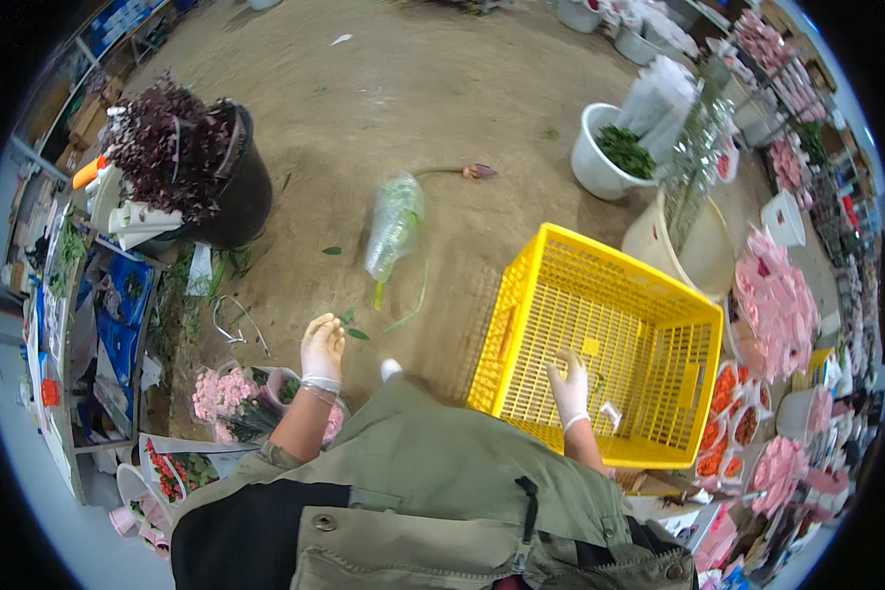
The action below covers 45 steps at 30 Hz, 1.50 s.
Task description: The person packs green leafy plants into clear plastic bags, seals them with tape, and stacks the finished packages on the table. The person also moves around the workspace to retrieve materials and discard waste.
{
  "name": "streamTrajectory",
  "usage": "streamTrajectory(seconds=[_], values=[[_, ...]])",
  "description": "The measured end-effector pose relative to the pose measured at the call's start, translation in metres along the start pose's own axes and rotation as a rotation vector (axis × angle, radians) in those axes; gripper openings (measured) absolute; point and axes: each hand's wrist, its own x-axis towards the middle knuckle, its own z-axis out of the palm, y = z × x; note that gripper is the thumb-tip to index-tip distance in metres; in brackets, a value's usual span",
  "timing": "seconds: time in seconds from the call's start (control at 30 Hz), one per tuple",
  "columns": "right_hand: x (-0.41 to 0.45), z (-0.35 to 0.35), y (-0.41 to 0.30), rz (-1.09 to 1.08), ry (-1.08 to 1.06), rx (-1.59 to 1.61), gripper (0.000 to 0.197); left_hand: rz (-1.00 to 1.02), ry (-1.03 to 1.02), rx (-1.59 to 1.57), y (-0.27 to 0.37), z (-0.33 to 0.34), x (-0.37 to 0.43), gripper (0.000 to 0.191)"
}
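Note:
My left hand (323, 354), in a pale glove, hangs in the air above the floor with its fingers loosely bent and nothing visible in them. My right hand (568, 387), also gloved, is in front of the yellow plastic crate (512, 324), its fingers apart and nothing held. From above, the crate looks nearly bare inside, apart from a small white scrap (611, 415) and a bit of green. Ahead on the floor lies a bundle of green stems in a clear plastic sleeve (395, 225). Beyond its top end is a single stem with a purplish bud (479, 172).
A black bucket (247, 184) of dark red foliage stands at left. Pink flower bunches (225, 402) sit beside my left forearm. At right are a white bucket (596, 162) with greens, a cream bucket (712, 243) and pink-wrapped flowers (774, 302). A cluttered workbench (81, 354) borders the left.

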Motion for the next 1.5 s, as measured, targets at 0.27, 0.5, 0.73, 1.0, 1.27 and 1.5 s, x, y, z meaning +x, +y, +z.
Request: streamTrajectory(seconds=[0.27, 0.5, 0.73, 1.0, 1.27, 1.5], values=[[0.061, 0.064, -0.086, -0.133, -0.083, -0.134, 0.034, 0.001, 0.038, -0.021, 0.054, -0.021, 0.078, 0.014], [0.118, 0.117, -0.134, -0.219, -0.191, -0.148, 0.033, 0.074, 0.168, -0.091, 0.092, -0.079, 0.084, 0.017], [0.178, 0.168, -0.165, -0.252, -0.31, -0.092, 0.037, 0.193, 0.284, -0.049, 0.117, -0.085, 0.105, 0.018], [0.334, 0.207, -0.178, -0.262, -0.282, -0.07, 0.04, 0.187, 0.358, -0.053, 0.143, 0.007, 0.179, 0.02], [0.466, 0.218, -0.166, -0.168, -0.284, -0.059, 0.036, 0.492, 0.12, 0.257, 0.195, 0.122, 0.23, 0.015], [0.504, 0.264, -0.196, -0.124, -0.351, -0.033, 0.037, 0.414, 0.326, 0.204, 0.229, 0.119, 0.283, 0.016]])
